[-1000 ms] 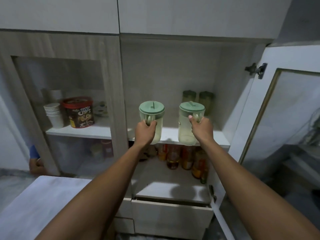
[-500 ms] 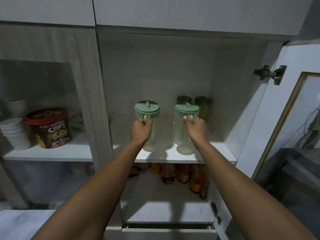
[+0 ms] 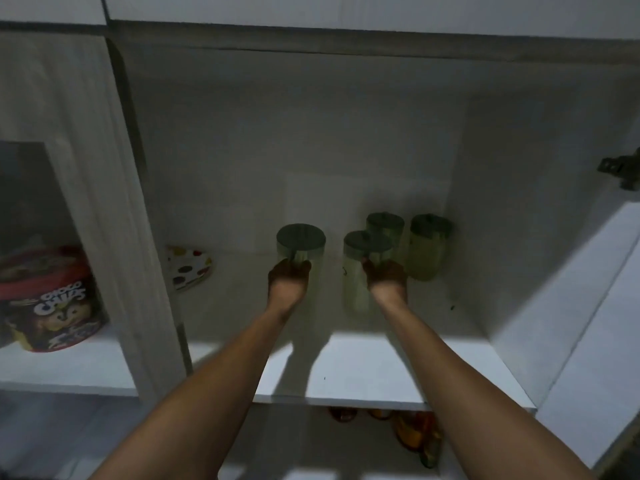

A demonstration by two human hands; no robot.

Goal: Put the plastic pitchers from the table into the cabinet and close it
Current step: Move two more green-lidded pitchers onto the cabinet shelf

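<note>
my left hand [image 3: 289,277] is closed around the handle of the left pitcher [image 3: 300,252], fingers wrapped at its near side just under the green lid. my right hand [image 3: 383,277] is closed the same way on the handle of the right pitcher [image 3: 360,271]. both pitchers stand upright, deep inside the open cabinet compartment, over the white shelf [image 3: 381,372]; whether their bases touch the shelf i cannot tell, as the interior is dim and my wrists cover the lower parts. the two held pitchers are near each other but apart.

at 1 o'clock from my right hand, two further green-lidded pitchers [image 3: 427,251] stand against the back wall, the nearer one just beside the right pitcher. at 9 o'clock from my left hand, a spotted plate [image 3: 188,268] leans at the compartment's left edge. beyond the wooden divider [image 3: 121,216], at 9 o'clock, a red-lidded choco tub [image 3: 52,303] sits on the neighbouring shelf. at 2 o'clock, a metal hinge [image 3: 620,169] is fixed to the open cabinet door [image 3: 595,306]. at 6 o'clock, below the shelf, amber bottles [image 3: 412,434] are partly visible.
</note>
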